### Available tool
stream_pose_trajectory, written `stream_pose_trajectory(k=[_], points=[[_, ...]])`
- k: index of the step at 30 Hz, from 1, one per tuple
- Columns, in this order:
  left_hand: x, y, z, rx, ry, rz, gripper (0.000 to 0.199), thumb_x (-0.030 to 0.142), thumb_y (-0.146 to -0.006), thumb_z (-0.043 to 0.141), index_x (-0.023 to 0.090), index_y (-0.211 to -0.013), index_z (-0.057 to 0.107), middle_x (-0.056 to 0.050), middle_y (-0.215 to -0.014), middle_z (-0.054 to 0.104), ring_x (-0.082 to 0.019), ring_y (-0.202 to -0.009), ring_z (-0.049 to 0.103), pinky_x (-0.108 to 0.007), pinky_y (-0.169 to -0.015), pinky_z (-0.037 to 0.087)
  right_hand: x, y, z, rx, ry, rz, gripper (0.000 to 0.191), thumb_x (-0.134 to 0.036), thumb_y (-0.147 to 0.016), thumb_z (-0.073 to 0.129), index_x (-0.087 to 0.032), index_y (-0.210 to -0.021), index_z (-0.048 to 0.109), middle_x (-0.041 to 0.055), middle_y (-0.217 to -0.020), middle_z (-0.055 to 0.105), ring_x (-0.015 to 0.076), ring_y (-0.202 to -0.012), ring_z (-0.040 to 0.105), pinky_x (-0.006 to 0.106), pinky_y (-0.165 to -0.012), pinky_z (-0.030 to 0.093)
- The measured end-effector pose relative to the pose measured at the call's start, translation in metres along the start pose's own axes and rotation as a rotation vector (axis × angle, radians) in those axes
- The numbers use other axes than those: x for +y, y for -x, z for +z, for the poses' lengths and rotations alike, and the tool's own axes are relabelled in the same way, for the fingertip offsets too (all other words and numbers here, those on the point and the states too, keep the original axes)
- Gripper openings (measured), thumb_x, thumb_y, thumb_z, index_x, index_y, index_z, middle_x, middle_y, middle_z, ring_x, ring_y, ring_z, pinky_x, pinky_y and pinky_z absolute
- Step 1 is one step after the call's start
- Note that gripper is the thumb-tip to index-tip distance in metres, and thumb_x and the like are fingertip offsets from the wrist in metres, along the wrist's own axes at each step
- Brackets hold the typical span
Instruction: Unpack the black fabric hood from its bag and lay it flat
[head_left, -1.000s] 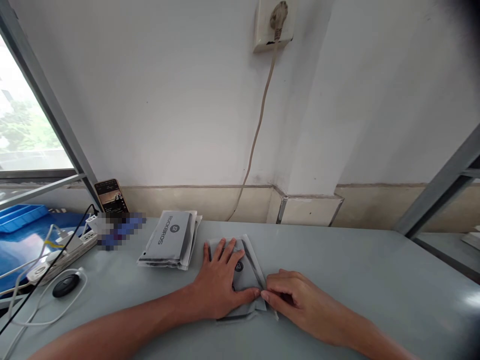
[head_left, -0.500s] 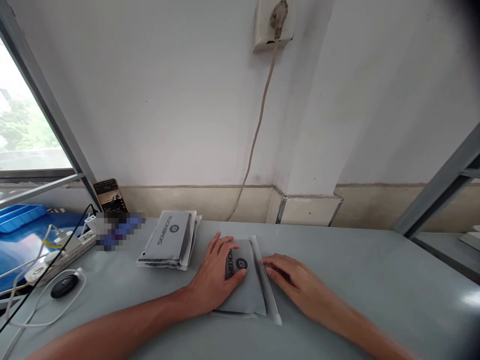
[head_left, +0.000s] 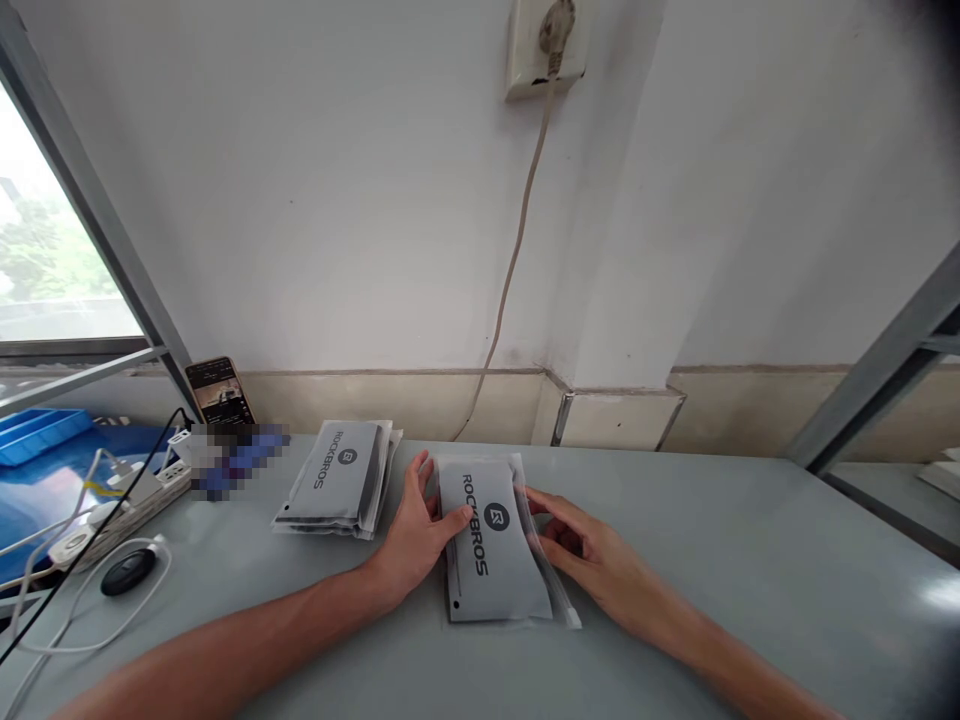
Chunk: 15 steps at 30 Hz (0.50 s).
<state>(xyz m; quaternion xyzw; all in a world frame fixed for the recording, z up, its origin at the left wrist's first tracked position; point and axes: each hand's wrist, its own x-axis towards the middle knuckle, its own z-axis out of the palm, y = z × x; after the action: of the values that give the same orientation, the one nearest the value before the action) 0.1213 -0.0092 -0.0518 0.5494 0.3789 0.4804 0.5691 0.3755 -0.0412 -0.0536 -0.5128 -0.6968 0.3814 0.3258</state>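
Note:
A grey ROCKBROS pouch (head_left: 495,550) in a clear zip bag lies flat on the grey table (head_left: 712,540), logo side up. My left hand (head_left: 415,535) rests against its left edge, thumb on the grey face and fingers along the side. My right hand (head_left: 585,550) touches its right edge by the zip strip, fingers spread. Left of the hands sits a stack of the same packed pouches (head_left: 341,480).
A phone (head_left: 217,392) leans on the wall at back left. A power strip (head_left: 127,495), cables and a black puck-shaped device (head_left: 127,572) lie at the left edge, by a blue tray (head_left: 41,430). A cord (head_left: 517,250) hangs from a wall socket.
The pouch went from being pressed under my left palm to lying uncovered with its logo showing. Both hands slid out to its two side edges.

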Motion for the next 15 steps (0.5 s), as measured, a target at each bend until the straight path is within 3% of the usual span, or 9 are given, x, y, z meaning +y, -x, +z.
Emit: stream_pose_trajectory(k=[4,7,11,15], points=[[0.011,0.003,0.005,-0.136,0.096,-0.092,0.068,0.051,-0.085,0.083,0.020,-0.135,0.050,-0.015,-0.131,0.069,-0.035,-0.126,0.065,-0.053,-0.108,0.052,0.000,-0.001,0.002,-0.036,-0.209,0.017,0.071,-0.063,-0.095,0.063,-0.031,-0.156,0.047,0.0083,-0.134,0.069,0.0265,-0.103,0.069,0.048,-0.098,0.057],[0.014,0.005,0.007,-0.155,0.040,-0.059,0.054,0.055,-0.089,0.078,0.018,-0.124,0.058,-0.012,-0.125,0.071,-0.033,-0.120,0.067,-0.050,-0.105,0.054,-0.005,-0.003,0.004,-0.062,-0.380,0.007,0.073,-0.062,-0.087,0.074,-0.028,-0.148,0.051,0.0120,-0.135,0.069,0.0301,-0.116,0.069,0.050,-0.103,0.056],[0.010,0.007,0.006,-0.183,-0.064,0.050,0.052,0.058,-0.094,0.071,0.019,-0.126,0.057,-0.011,-0.127,0.069,-0.031,-0.121,0.064,-0.047,-0.105,0.053,-0.013,-0.003,0.003,-0.052,-0.602,0.063,0.055,-0.053,-0.081,0.086,-0.028,-0.121,0.059,0.0096,-0.129,0.073,0.0284,-0.108,0.075,0.048,-0.101,0.056],[0.012,0.013,0.005,-0.201,-0.255,0.130,0.046,0.055,-0.103,0.059,0.021,-0.133,0.053,-0.010,-0.129,0.066,-0.029,-0.123,0.061,-0.046,-0.110,0.049,-0.021,-0.001,0.000,-0.132,-0.720,0.139,0.048,-0.047,-0.084,0.085,-0.024,-0.121,0.066,0.0099,-0.115,0.080,0.0305,-0.109,0.075,0.050,-0.105,0.053]])
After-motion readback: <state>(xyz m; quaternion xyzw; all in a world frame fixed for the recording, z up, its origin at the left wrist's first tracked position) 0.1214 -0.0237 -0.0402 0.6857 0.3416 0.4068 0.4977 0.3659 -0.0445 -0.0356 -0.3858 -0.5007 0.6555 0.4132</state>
